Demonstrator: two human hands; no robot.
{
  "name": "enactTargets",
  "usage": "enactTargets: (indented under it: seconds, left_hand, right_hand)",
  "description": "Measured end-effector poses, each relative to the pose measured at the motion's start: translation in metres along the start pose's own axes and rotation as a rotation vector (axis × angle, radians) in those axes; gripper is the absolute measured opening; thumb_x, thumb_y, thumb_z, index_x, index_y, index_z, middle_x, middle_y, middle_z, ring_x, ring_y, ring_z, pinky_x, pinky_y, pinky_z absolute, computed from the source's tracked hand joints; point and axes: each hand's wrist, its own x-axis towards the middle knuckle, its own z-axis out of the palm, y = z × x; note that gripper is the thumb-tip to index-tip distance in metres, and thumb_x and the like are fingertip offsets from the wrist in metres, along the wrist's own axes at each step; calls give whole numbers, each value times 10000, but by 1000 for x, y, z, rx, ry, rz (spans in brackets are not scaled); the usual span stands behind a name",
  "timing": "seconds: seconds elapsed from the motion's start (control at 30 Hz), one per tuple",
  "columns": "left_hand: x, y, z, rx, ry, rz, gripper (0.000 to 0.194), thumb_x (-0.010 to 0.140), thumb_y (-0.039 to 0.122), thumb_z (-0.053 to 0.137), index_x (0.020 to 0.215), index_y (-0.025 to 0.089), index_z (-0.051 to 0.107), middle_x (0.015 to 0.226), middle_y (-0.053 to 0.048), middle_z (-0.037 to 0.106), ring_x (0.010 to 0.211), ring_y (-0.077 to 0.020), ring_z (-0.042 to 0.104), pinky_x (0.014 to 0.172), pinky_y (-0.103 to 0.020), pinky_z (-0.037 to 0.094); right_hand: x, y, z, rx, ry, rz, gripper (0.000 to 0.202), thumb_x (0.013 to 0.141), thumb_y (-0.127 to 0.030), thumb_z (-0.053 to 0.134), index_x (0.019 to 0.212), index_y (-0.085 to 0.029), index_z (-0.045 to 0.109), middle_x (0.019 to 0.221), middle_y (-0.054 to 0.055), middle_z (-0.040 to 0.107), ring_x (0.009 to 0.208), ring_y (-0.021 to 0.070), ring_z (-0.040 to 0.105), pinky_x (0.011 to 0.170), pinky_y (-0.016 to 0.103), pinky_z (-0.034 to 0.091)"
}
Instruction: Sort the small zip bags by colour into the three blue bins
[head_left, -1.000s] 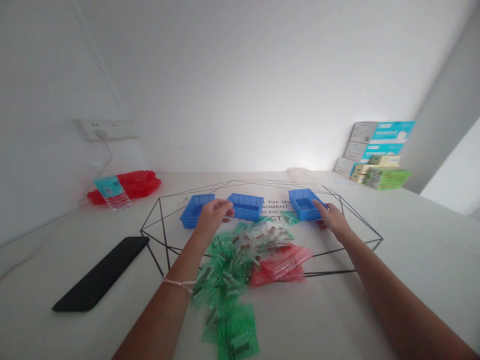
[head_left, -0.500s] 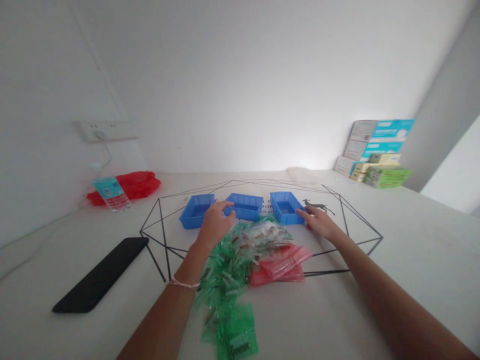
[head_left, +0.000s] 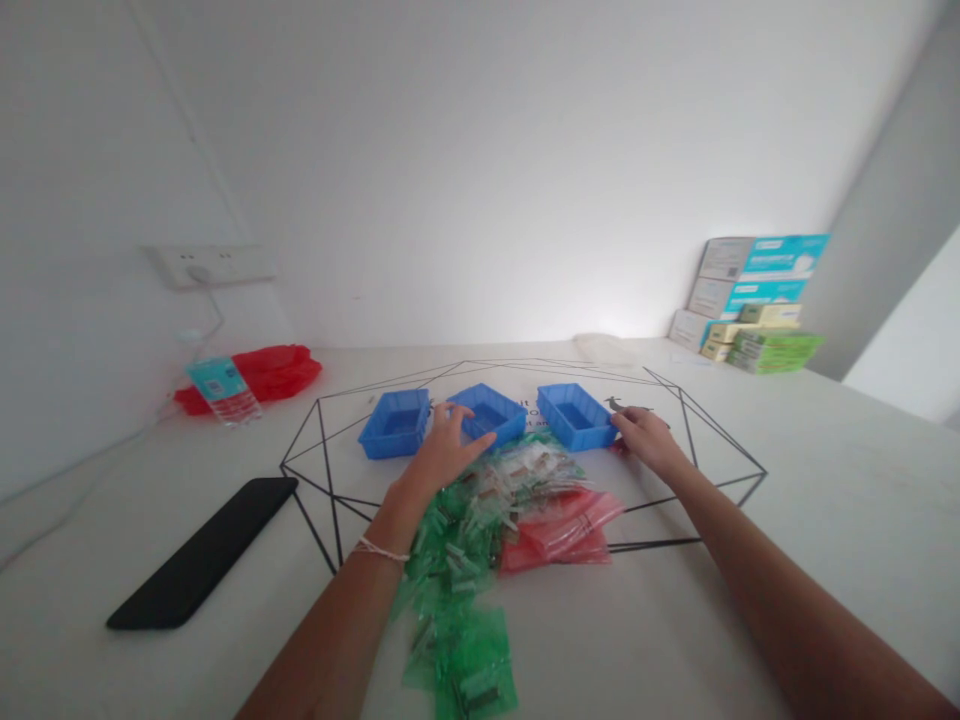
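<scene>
Three small blue plastic bins stand in a row on the white table. At the left corner of the middle bin, my left hand has its thumb and fingers spread apart, the fingertips by the rim. My right hand has its fingers closed at the near right corner of the right bin. The left bin is just beyond my left hand, untouched. In front of the bins lies a pile of small green bags and clear bags with small parts inside. Pink bags lie beside them.
A black flat pad lies at left. Behind it are a bottle with a blue label and a red plastic bag. Stacked boxes stand at back right. A wall socket holds a plugged cable.
The middle bin has turned so that a corner points away from me, and the right bin has turned slightly. My left thumb has spread wider; my right hand has shifted slightly right.
</scene>
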Motion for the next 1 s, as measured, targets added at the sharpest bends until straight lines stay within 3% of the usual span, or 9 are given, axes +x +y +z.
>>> enactTargets:
  seconds: [0.1,0.2,0.3,0.47,0.6,0.77,0.9,1.0]
  left_hand:
    - [2,-4,1,13,40,10,354,832,358,644,1150,202,645,1303,-150,455,1068,-282,606,1040,-457,437]
    - [5,-11,1,68,84,-9,329,888,197,485,1155,184,677,1169,-144,538,964,-245,637,1001,-425,472]
    - [8,-15,2,119,80,-12,350,892,168,452,1142,175,696,1046,-122,630,977,-242,644,999,-411,478]
    - [8,-14,4,106,-31,22,273,879,290,563,1086,155,681,1056,-123,718,987,-249,669,936,-388,515]
    - [7,-11,3,97,-71,17,200,875,258,550,1012,168,664,1028,-113,736,983,-245,682,906,-375,527]
    - [6,-9,3,59,-130,24,240,874,222,519,1062,157,654,1071,-119,730,1007,-238,684,917,-365,526]
    - [6,-2,0,95,-67,38,311,832,226,565,1116,133,649,1132,-134,707,1033,-243,668,950,-372,515]
    - [6,4,-10,200,84,65,321,809,240,594,1103,134,665,1135,-134,692,1091,-252,631,1016,-385,475]
  right_hand:
    - [1,3,-7,-2,71,40,212,855,-254,486,784,-157,660,548,69,672,599,216,673,609,293,493]
    - [1,6,-14,-22,165,77,228,852,-246,491,851,-127,686,582,92,692,584,213,674,607,300,505]
    - [2,9,-17,-66,232,100,256,852,-230,498,937,-104,703,680,107,727,591,207,679,614,301,516]
    - [2,7,-10,-88,153,53,272,882,-225,499,1002,-118,718,670,78,724,620,201,693,635,277,513]
    - [-4,-2,-3,-78,86,-6,256,889,-220,514,1000,-116,719,674,72,727,608,192,694,639,264,505]
    - [-11,-14,0,-131,28,-45,223,881,-214,535,947,-107,718,684,80,735,595,186,691,657,262,496]
    - [-14,-18,0,-173,16,-45,222,888,-222,532,933,-105,715,689,82,739,592,182,686,675,261,489]
    - [-14,-17,0,-188,21,-59,247,910,-253,515,941,-105,710,702,85,741,603,183,688,692,261,487]
